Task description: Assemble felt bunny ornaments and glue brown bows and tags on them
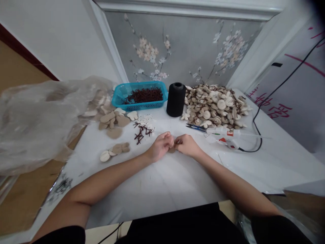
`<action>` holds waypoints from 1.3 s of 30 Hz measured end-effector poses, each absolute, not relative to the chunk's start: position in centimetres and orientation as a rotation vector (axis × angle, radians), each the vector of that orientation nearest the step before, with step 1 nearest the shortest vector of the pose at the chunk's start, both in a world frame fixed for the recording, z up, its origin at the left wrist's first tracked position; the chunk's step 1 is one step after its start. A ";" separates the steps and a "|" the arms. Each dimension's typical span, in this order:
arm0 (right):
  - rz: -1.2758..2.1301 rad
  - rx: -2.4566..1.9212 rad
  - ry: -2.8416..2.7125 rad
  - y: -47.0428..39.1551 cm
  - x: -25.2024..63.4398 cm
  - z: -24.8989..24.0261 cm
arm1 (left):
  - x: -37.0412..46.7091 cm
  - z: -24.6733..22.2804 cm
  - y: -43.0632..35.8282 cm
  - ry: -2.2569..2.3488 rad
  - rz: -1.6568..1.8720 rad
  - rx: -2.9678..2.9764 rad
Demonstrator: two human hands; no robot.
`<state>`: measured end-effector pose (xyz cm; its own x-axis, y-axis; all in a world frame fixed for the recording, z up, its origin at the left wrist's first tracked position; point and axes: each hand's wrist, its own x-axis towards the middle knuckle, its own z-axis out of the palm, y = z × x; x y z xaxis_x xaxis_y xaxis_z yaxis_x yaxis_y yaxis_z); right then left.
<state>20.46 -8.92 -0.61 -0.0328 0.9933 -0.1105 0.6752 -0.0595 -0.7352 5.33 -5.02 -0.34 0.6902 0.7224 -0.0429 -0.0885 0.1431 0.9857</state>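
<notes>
My left hand (161, 146) and my right hand (188, 145) meet over the middle of the white table. Between them, low against the tabletop, shows a small tan felt piece (172, 150), mostly covered by the fingers. The right fingertips pinch at its edge. My left fingers are curled closed right beside it; what they grip is hidden. Left of the hands lie several dark brown bows (139, 133) and small white bits (146, 120). A row of tan and cream felt pieces (115, 150) lies nearer my left forearm.
A blue basket (117, 101) holds many brown bows. Beside it stands a black thread cone (176, 100). A heap of finished-looking felt pieces (215, 105) fills the back right. In front lie blue-black snips (196, 127) and a corded glue gun (230, 137). A plastic bag (43, 122) is at left.
</notes>
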 end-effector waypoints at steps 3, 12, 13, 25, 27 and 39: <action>0.877 -1.780 -1.749 -8.7 20.4 -0.8 | 5.3 0.1 -5.2 0.616 0.633 1.229; 0.828 -1.788 -1.664 -8.4 20.6 -1.6 | 4.6 3.1 -4.2 0.553 0.668 1.243; 0.852 -1.773 -1.655 -8.5 20.6 -1.8 | 4.3 2.7 -3.7 0.678 0.650 1.326; 1.163 -1.408 -1.279 -8.8 21.1 -3.0 | 3.1 -0.8 -2.6 0.940 0.343 1.949; 1.220 -1.371 -1.233 -8.8 21.1 -2.7 | 3.2 -0.9 -2.6 0.925 0.333 1.943; 1.411 -1.357 -1.362 -9.1 22.2 -2.3 | 3.5 0.3 -3.4 1.004 0.612 1.623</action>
